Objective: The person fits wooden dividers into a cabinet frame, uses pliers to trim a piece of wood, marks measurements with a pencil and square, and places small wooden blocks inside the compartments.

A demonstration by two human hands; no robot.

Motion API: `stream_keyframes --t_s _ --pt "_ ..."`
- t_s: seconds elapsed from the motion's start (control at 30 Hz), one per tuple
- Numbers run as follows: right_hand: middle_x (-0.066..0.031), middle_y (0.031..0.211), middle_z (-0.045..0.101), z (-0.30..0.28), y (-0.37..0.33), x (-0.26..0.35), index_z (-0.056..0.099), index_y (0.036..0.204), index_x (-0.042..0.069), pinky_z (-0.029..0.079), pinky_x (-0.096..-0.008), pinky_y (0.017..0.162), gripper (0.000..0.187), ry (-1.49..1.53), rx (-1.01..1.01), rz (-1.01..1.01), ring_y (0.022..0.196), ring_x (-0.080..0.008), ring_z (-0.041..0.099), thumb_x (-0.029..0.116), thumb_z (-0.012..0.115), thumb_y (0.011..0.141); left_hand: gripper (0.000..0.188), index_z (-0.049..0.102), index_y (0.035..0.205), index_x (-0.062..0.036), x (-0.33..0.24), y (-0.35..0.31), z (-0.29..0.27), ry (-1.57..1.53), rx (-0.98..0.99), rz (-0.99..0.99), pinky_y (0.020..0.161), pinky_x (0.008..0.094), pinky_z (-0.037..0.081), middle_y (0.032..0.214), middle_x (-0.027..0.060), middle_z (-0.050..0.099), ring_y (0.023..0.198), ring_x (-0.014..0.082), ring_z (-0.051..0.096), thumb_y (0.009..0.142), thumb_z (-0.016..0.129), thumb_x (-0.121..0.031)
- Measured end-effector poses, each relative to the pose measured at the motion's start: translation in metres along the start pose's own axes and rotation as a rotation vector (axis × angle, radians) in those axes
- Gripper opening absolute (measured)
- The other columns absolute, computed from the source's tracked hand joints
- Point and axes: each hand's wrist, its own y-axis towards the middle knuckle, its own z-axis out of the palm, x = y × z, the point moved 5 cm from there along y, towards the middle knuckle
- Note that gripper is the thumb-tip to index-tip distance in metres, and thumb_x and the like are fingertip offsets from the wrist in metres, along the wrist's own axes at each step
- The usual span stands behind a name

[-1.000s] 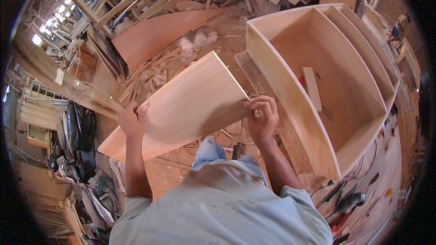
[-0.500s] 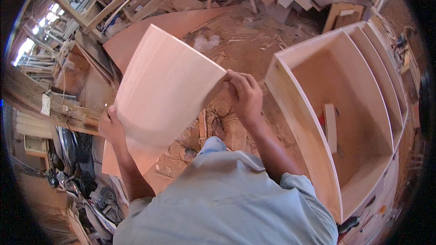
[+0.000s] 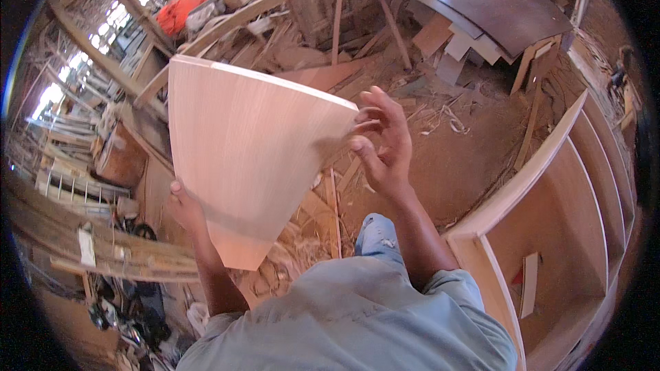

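A pale wooden board point(image 3: 251, 144) with light grain stands tilted before me, its light top edge facing away. My left hand point(image 3: 187, 207) is closed on its left edge, thumb showing and the other fingers hidden behind the board. Beside the board's upper right corner is my right hand point(image 3: 386, 141), its fingers apart and curved. The fingertips lie close to the corner; whether they touch it I cannot tell. To my right lies an open wooden cabinet carcass point(image 3: 512, 192) with several divisions. A narrow wood strip point(image 3: 529, 285) rests inside it.
Wood scraps and shavings litter the dirt floor point(image 3: 454, 158). A large dark sheet point(image 3: 498, 10) lies on stacked panels at the far right. A rough timber beam point(image 3: 130, 251) crosses on the left, above dark machine parts point(image 3: 130, 316). An orange bundle point(image 3: 180, 12) sits far left.
The board has swung more upright, its top edge shifting left. My right hand has loosened from the corner, fingers spreading. The cabinet now sits lower and farther right in view.
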Motion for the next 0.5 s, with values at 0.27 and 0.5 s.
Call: stream_keyframes --t_s 0.27,0.5 --pt "-0.0146 0.118 0.067 -0.011 0.125 -0.124 0.054 0.112 0.004 0.056 -0.0311 0.089 0.033 0.299 -0.083 0.046 0.106 -0.0185 0.067 -0.002 0.076 0.088 0.076 0.068 0.106 0.0124 -0.048 0.068 0.207 -0.011 0.095 -0.06 0.077 0.0419 0.051 0.089 0.0224 0.072 0.084 0.0299 0.067 0.106 0.039 -0.057" --pt "-0.0152 0.123 0.062 -0.031 0.227 -0.197 0.041 0.133 0.004 0.058 -0.0358 0.091 0.067 0.441 0.009 0.1 0.107 -0.0213 0.066 -0.002 0.082 0.081 0.081 0.064 0.125 0.0064 -0.129 0.119 0.391 -0.331 0.374 -0.168 0.094 0.0394 0.049 0.12 0.0207 0.069 0.109 0.0284 0.065 0.105 0.032 -0.066"
